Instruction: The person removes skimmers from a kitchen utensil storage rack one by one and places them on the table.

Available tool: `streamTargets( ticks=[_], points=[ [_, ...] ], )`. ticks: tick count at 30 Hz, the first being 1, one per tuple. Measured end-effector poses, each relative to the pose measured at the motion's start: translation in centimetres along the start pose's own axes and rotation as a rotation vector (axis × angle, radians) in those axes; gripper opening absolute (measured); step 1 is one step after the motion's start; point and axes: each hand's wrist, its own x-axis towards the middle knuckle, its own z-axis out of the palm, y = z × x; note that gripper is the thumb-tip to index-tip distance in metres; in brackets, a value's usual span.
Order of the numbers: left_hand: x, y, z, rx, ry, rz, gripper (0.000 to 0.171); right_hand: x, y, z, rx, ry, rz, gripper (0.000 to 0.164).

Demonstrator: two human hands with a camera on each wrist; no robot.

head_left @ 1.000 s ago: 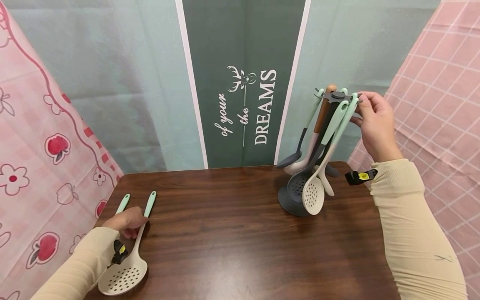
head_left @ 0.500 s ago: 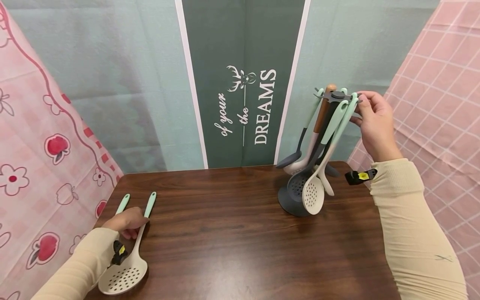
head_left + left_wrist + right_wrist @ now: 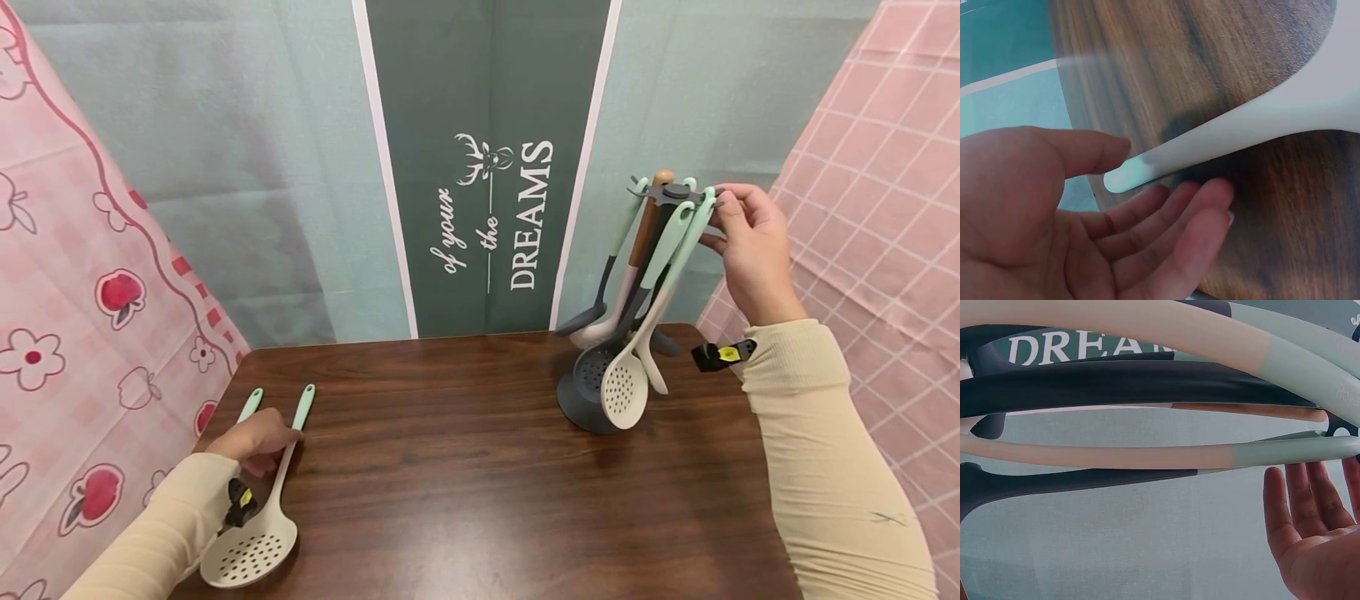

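Observation:
My left hand is over a cream skimmer lying at the table's left. In the left wrist view, thumb and fingers stand on either side of its handle, relaxed and not closed. Beside it shows the mint handle of a second utensil, mostly hidden by my arm. At the right, my right hand pinches a hook at the top of the dark utensil stand; the thumb is out of the right wrist view. There, fingertips touch the mint end of a hanging utensil's handle.
From the stand hang several utensils: a cream slotted spoon, a dark slotted one, a dark ladle and one with a wooden handle. Wooden table lies between the hands; cloths hang behind and at both sides.

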Motion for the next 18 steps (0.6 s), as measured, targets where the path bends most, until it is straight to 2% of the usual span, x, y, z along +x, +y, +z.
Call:
streamTargets(
  ticks=[6, 9, 13, 18],
  points=[
    [0.1, 0.3, -0.4, -0.038, 0.069, 0.019, 0.029, 0.0, 0.1, 0.1, 0.014, -0.012, -0.018, 0.014],
    [0.1, 0.7, -0.5, -0.03, 0.084, 0.057, 0.032, -0.1, 0.1, 0.2, 0.019, -0.006, -0.024, 0.014],
    [0.0, 1.9, -0.7, -0.027, 0.119, 0.132, 0.032, -0.1, 0.2, 0.2, 0.026, 0.017, -0.027, 0.012],
    [-0.6, 4.1, -0.6, -0.08, 0.16, 0.209, 0.023, -0.2, 0.5, 0.2, 0.027, 0.041, -0.047, 0.011]
  ],
)
